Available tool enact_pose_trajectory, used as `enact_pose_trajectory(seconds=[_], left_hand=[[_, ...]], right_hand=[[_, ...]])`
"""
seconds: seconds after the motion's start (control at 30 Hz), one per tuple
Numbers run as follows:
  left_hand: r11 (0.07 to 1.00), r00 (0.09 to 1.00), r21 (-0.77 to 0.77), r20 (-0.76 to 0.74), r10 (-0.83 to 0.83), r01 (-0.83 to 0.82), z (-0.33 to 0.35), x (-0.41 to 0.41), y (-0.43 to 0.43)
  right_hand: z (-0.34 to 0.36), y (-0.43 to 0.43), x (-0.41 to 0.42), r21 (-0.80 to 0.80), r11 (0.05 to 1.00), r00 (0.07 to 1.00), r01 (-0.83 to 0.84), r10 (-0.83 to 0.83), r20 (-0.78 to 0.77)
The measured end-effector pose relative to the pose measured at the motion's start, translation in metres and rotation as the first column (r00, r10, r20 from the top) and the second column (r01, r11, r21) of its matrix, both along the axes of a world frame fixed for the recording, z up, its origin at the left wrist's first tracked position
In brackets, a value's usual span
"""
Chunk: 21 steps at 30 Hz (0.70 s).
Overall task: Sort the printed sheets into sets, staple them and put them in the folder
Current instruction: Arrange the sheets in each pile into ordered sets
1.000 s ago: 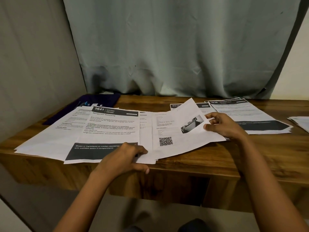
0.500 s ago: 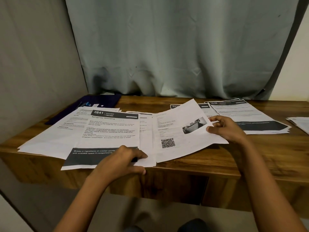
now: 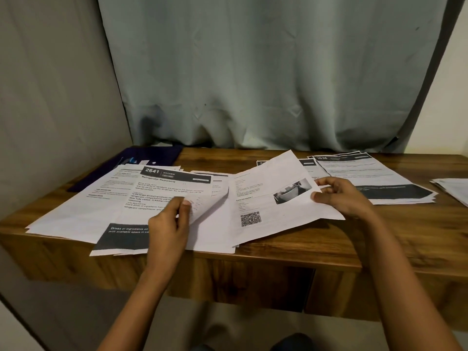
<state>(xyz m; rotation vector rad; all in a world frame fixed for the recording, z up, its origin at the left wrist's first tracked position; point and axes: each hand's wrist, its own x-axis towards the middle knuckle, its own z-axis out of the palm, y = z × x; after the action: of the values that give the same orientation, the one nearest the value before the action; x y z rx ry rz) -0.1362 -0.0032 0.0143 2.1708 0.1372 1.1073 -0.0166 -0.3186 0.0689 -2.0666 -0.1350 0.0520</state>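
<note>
- Several loose piles of printed sheets cover the table; sorting looks unfinished, and nothing is visibly stapled.
- Dark folder lies at the far left, apparently unfilled.
- Right hand grips the QR sheet; left hand pinches the lifted corner of the 2641 sheet.

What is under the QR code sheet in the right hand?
The QR sheet, pinched by the right hand, overlaps a white sheet at its left edge and bare table at its near edge. A dark-headed sheet peeks out behind. Anything beneath its middle is hidden.
</note>
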Motion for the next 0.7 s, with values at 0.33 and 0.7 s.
enact_pose_trajectory(seconds=[0.33,0.7], left_hand=[[0.956,0.954,-0.252,0.218,0.204,-0.147,0.007,-0.001,-0.015],[1.000,0.971,0.004,0.238,-0.025,0.024,0.001,-0.004,-0.021]], right_hand=[[-0.014,0.049,-0.011,0.120,0.988,0.995,0.095,-0.097,0.012],[-0.032,0.130,-0.034,0.122,0.991,0.998,-0.054,0.049,0.047]])
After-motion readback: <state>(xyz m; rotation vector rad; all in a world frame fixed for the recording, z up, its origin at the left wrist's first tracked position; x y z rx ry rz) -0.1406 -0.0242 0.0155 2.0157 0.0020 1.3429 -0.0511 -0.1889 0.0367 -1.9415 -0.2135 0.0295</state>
